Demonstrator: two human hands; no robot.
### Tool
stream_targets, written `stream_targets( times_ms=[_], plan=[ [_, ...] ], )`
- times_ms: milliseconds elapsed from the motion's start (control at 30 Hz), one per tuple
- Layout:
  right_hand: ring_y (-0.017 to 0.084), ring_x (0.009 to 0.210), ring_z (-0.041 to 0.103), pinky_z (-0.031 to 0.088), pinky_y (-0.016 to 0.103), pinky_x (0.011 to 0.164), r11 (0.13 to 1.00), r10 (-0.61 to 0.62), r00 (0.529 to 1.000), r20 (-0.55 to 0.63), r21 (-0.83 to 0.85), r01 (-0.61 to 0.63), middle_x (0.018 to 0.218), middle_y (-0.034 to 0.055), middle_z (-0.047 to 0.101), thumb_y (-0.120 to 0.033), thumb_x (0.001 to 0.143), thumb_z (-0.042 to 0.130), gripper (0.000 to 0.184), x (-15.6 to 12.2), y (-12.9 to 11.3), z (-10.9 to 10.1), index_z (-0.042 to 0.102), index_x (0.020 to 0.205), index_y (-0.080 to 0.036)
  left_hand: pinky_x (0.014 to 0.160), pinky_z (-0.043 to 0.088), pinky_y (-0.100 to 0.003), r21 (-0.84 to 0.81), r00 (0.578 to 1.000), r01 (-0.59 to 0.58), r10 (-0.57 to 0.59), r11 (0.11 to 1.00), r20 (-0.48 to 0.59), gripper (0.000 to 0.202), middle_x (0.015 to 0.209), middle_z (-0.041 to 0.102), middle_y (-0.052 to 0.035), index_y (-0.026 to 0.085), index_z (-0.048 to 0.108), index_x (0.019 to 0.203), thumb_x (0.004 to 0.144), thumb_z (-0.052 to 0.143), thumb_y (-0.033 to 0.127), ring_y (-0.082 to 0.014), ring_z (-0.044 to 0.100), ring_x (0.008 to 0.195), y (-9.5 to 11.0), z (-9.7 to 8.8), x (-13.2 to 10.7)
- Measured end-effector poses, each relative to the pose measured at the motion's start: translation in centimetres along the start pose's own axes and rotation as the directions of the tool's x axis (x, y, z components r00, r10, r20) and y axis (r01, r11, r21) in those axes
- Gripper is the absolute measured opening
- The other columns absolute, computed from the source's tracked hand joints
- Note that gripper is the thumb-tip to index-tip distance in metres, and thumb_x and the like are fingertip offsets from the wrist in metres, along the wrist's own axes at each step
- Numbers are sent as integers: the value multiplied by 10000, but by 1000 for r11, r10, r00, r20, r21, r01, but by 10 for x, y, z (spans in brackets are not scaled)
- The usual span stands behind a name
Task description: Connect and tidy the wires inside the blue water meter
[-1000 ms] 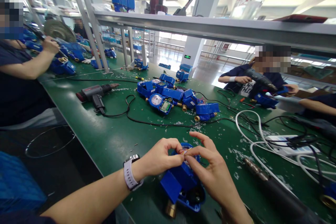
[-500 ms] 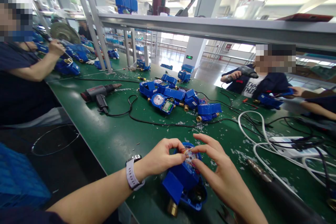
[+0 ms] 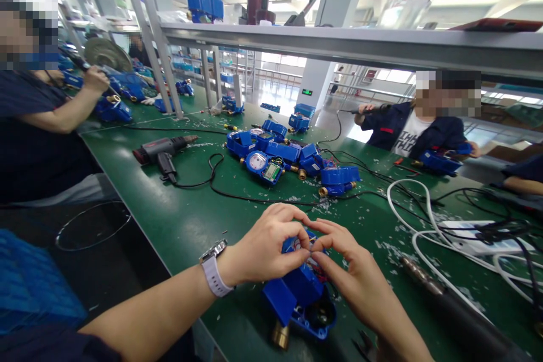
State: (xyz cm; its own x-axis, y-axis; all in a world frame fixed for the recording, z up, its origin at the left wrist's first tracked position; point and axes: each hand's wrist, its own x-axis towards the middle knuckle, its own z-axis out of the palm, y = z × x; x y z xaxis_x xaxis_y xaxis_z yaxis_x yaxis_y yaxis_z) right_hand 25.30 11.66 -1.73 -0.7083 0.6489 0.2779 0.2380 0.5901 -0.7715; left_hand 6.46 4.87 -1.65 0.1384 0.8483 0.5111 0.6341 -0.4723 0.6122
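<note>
A blue water meter point(image 3: 299, 294) with a brass fitting lies on the green bench point(image 3: 186, 220) just in front of me. My left hand point(image 3: 267, 246), with a white watch on the wrist, pinches something small at the meter's top. My right hand point(image 3: 348, 277) meets it there, fingertips closed on the same spot. Thin reddish wires show between the fingertips; what exactly each hand pinches is too small to make out.
A heap of blue meters point(image 3: 288, 161) lies mid-bench, with a corded power drill point(image 3: 163, 153) to its left. White and black cables point(image 3: 424, 220) and a power strip point(image 3: 475, 232) spread at the right. A dark tool point(image 3: 449, 308) lies by my right hand. Other people work at the left and right.
Both hands have risen slightly and closed together over the meter's top; my fingertips now touch. The person at the right has raised a tool away from their meter.
</note>
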Motion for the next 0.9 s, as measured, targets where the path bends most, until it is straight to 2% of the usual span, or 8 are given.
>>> stream_targets(
  times_ms=[167, 333, 433, 533, 633, 733, 900],
  plan=[
    [232, 1270, 416, 315, 441, 1056, 1000, 5, 1000, 13, 31, -5, 1276, 11, 580, -314, 890, 586, 91, 1, -1, 1, 649, 833, -283, 1130, 274, -448, 82, 995, -63, 57, 995, 80, 33, 1228, 598, -76, 197, 601, 818, 819, 583, 170, -240, 457, 1288, -1, 0, 3],
    [225, 1240, 447, 308, 398, 1045, 997, 19, 999, 51, 79, -23, 1291, 5, 561, -304, 897, 584, 88, 1, 0, 1, 666, 869, -287, 1158, 184, -534, 153, 984, -110, 86, 982, 155, 66, 1363, 520, -109, 199, 558, 874, 844, 515, 160, -260, 374, 1375, -1, -1, 4],
    [229, 1156, 501, 374, 357, 953, 983, 54, 996, 77, 170, -66, 1266, 20, 565, -330, 894, 597, 107, 3, 1, 2, 655, 846, -255, 1166, 159, -534, 171, 979, -146, 117, 974, 168, 90, 1400, 486, -117, 203, 551, 908, 853, 496, 158, -254, 346, 1397, -3, -1, 3],
    [187, 876, 557, 421, 286, 735, 942, 81, 987, 140, 312, -122, 1009, 30, 626, -392, 890, 617, 214, 6, 1, 4, 619, 778, -210, 1175, 140, -519, 163, 973, -166, 134, 973, 188, 95, 1407, 479, -122, 204, 549, 919, 867, 482, 162, -247, 345, 1400, -6, -1, 2],
    [120, 628, 444, 354, 231, 576, 857, 107, 975, 193, 479, -189, 706, -20, 531, -430, 865, 662, 293, 7, 1, 8, 570, 728, -187, 1183, 132, -493, 141, 969, -171, 140, 975, 206, 81, 1421, 465, -117, 205, 555, 910, 881, 485, 177, -240, 355, 1395, -10, -2, 2],
    [101, 588, 376, 304, 216, 538, 780, 131, 967, 219, 580, -237, 658, -40, 470, -433, 825, 714, 322, 7, 2, 11, 548, 721, -178, 1187, 124, -482, 100, 969, -159, 136, 982, 205, 71, 1437, 446, -111, 209, 563, 890, 883, 496, 187, -237, 361, 1391, -12, -3, 2],
    [103, 577, 350, 294, 224, 544, 714, 139, 958, 249, 645, -272, 652, -44, 451, -454, 831, 698, 340, 8, 7, 13, 508, 744, -186, 1185, 136, -501, -29, 974, -96, 100, 995, 204, 54, 1383, 495, -125, 206, 531, 872, 876, 491, 171, -228, 359, 1393, -15, 1, 1]
  ],
)
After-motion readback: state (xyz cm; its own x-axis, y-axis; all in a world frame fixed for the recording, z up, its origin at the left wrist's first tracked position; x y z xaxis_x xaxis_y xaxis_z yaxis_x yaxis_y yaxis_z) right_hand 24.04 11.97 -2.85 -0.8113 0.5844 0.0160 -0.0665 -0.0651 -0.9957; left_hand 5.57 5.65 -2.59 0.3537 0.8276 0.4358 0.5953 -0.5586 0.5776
